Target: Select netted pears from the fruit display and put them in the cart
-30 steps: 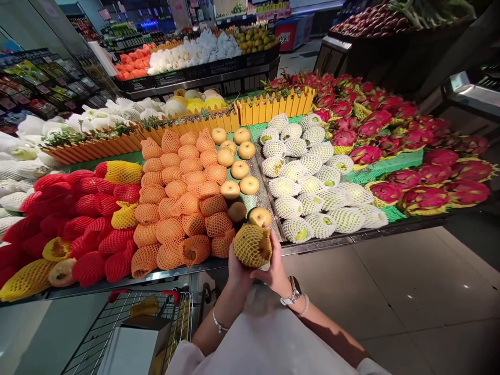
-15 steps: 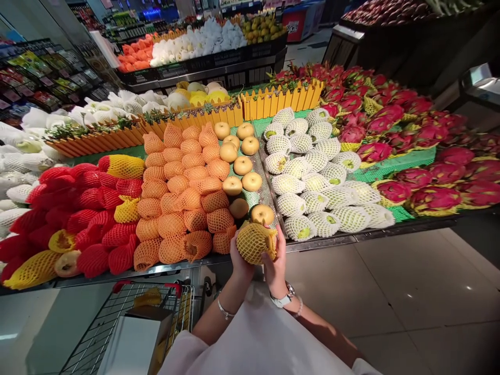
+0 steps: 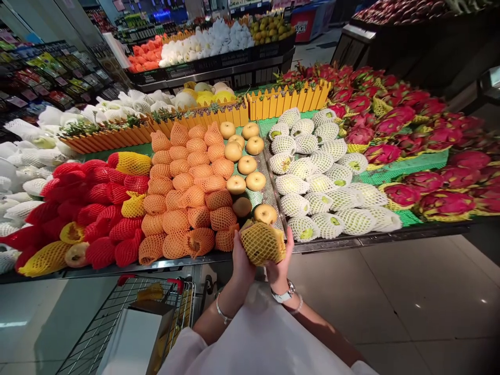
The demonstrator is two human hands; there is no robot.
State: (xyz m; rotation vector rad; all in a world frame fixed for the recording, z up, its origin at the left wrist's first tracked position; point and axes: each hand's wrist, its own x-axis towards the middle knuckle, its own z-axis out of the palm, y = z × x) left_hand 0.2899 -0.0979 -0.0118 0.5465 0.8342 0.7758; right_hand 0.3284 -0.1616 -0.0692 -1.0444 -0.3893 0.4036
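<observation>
shopping cart (image 3: pixel 128 317) at lower left | left hand (image 3: pixel 241 263) and right hand (image 3: pixel 282 263), fingers curled around a pear in yellow foam net (image 3: pixel 262 242), held at the counter (image 3: pixel 351 240) edge | bare pears (image 3: pixel 247 165) just beyond | dragon fruit (image 3: pixel 422 151) far right

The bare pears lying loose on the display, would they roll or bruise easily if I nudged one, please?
The bare pears look round and smooth, so one would probably roll on the shelf. Unlike the pear in yellow foam netting held in both hands, they have no cushioning, so they may bruise. They look firm, not floppy.
</observation>
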